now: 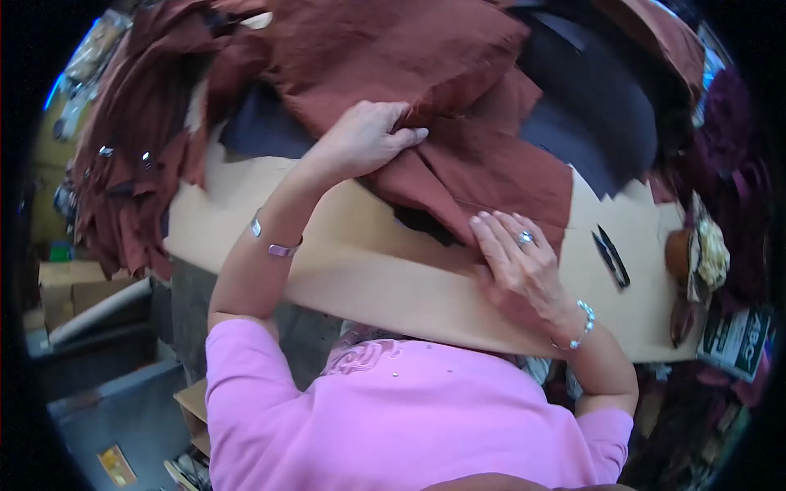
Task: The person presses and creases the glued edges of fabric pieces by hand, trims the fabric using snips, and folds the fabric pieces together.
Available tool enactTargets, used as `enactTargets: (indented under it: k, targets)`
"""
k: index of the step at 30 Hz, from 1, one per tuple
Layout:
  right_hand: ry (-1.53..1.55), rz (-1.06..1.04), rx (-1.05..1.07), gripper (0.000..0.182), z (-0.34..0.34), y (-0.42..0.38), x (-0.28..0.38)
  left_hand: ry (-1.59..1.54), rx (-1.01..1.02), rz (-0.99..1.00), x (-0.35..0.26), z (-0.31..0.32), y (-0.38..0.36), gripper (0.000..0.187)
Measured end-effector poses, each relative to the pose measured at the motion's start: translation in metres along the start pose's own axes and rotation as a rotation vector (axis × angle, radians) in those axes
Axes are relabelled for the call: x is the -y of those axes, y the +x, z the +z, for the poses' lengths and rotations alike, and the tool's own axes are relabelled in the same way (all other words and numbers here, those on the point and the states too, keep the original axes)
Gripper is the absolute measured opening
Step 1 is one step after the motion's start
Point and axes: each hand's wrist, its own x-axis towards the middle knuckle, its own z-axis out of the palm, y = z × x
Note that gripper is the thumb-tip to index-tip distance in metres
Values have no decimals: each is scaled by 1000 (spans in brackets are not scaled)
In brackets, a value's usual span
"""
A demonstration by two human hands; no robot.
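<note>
Reddish-brown fabric lies bunched and folded across the tan work surface. My left hand is closed on a fold of it near the middle, thumb pressed against the fingers. Lower and to the right, my right hand rests on the cloth near its front edge, fingers stretched out and lying flat. A ring and a beaded bracelet show on this hand and wrist. To its right lie small black thread snips, touched by neither hand.
Dark grey fabric spreads under the brown cloth at the back right. More brown pieces hang over the left end. At the right edge sit a pincushion-like object and a green-and-white box. Cardboard boxes stand lower left.
</note>
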Motion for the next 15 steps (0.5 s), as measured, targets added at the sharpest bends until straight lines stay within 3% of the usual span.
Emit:
enactTargets:
  k: [3,4,7,9,11,12,13,14,15]
  targets:
    - [19,43,46,44,-12,14,-12,-1052,-97,-143,25,5,-33,31]
    - [25,49,17,44,-15,18,-18,-1183,-113,-248,35,1,-43,29]
    - [-33,-3,-58,39,-34,54,-26,-1659,-292,-39,53,-1,-76,30]
    - [-39,-88,-218,24,-46,87,-17,-1548,-704,-67,64,-5,-94,34]
    - [-1,-141,-332,11,-41,116,1,-1518,-848,-107,90,-20,-135,40]
    - [127,-178,-329,11,-35,129,13,-1493,-943,-96,98,-35,-152,44]
    - [263,-145,-171,17,-39,140,32,-1454,-1071,-65,97,-52,-172,46]
    - [343,-244,-188,12,-34,151,46,-1335,-1399,-227,68,-70,-178,55]
    - [534,-343,-140,12,-41,157,58,-1252,-1407,-61,64,-89,-200,50]
